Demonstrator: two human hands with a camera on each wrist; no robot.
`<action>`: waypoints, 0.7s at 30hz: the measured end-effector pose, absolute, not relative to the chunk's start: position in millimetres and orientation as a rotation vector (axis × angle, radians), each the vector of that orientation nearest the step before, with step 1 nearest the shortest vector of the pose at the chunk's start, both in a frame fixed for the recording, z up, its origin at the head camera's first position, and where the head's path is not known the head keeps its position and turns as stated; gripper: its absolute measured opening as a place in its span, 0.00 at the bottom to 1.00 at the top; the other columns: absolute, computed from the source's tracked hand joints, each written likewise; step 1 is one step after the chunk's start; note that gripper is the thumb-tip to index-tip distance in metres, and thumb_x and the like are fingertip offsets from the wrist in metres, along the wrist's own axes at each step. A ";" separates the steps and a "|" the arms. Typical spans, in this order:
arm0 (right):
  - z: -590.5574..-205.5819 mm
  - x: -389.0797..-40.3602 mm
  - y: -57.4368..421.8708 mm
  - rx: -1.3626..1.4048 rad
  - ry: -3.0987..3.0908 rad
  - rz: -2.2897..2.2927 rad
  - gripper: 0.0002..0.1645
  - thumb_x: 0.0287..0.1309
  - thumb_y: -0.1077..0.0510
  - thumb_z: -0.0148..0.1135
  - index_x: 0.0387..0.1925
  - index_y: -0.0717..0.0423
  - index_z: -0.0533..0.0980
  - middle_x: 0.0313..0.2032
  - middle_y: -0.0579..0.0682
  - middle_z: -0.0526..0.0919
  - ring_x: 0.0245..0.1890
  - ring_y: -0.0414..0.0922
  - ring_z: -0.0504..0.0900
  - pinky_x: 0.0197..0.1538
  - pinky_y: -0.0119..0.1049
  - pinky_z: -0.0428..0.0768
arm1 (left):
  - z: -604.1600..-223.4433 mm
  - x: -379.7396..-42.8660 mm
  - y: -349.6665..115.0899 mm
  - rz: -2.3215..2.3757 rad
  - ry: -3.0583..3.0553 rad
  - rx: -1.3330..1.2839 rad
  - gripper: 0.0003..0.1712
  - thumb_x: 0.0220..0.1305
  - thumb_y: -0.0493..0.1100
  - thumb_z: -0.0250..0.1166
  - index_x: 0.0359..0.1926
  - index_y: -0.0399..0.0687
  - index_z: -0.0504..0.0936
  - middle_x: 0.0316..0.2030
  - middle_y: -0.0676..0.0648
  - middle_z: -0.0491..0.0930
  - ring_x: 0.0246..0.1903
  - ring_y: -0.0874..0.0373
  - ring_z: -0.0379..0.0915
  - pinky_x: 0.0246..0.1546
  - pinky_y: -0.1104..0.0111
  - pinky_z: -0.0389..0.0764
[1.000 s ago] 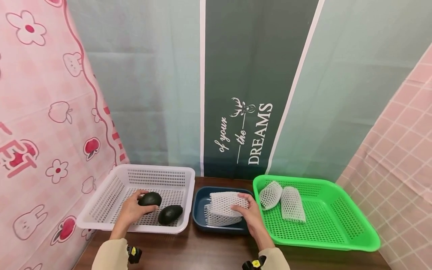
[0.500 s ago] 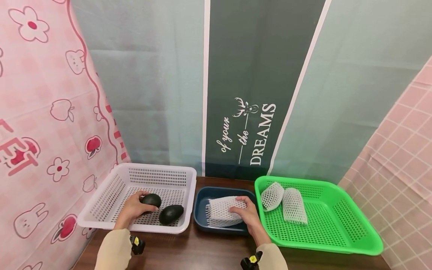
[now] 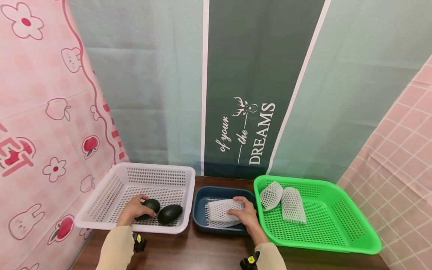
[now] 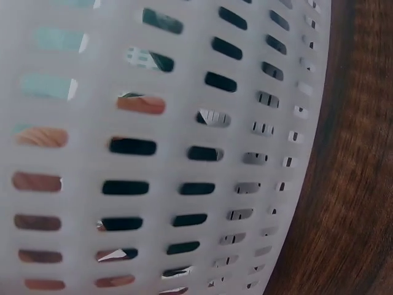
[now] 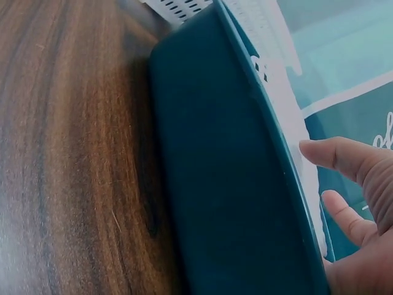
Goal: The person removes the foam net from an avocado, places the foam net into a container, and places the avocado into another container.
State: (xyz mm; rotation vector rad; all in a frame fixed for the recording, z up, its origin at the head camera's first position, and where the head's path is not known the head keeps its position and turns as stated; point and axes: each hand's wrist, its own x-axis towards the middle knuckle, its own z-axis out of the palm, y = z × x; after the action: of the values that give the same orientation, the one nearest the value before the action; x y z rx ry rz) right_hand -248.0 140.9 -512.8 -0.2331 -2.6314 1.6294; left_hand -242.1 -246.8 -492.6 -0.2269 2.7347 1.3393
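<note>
In the white basket [image 3: 189, 225] lie two dark green avocados. My left hand [image 3: 135, 209] holds the left avocado [image 3: 152, 205], thumb across its near side and fingers behind. The other avocado [image 3: 170, 214] lies right beside it. Through the basket's slots, the left wrist view shows bits of hand and dark skin. White foam net sleeves [image 3: 219, 212] lie stacked in the blue tray [image 3: 199, 221]. My right hand [image 3: 248, 215] is over their right end, fingers spread, with the thumb [image 5: 328, 153] at the top sleeve.
At the right, a green basket [image 3: 357, 243] contains two foam-netted bundles, one rounded [image 3: 271, 196] and one longer [image 3: 293, 205]. All three containers stand on a brown wooden table [image 3: 189, 251]. Printed cloths hang behind and at both sides.
The top foam net has come down flatter into the blue tray, the right hand moving down with it. The left hand has brought its avocado slightly nearer to me.
</note>
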 end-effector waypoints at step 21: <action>-516.3 -248.3 130.8 0.019 -2.754 1.241 0.22 0.31 0.59 0.75 0.36 0.52 0.79 0.41 0.53 0.77 0.43 0.51 0.73 0.45 0.48 0.71 | -488.8 -240.7 -244.3 1.253 2.692 -0.194 0.39 0.24 0.36 0.78 0.43 0.30 0.70 0.36 0.36 0.71 0.34 0.46 0.66 0.36 0.55 0.70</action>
State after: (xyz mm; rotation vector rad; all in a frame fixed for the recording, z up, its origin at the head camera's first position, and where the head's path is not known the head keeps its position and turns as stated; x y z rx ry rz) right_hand -248.3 130.8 -516.3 0.0190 -2.7540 1.2408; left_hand -240.7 -244.3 -488.8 -0.1941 2.6925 1.2527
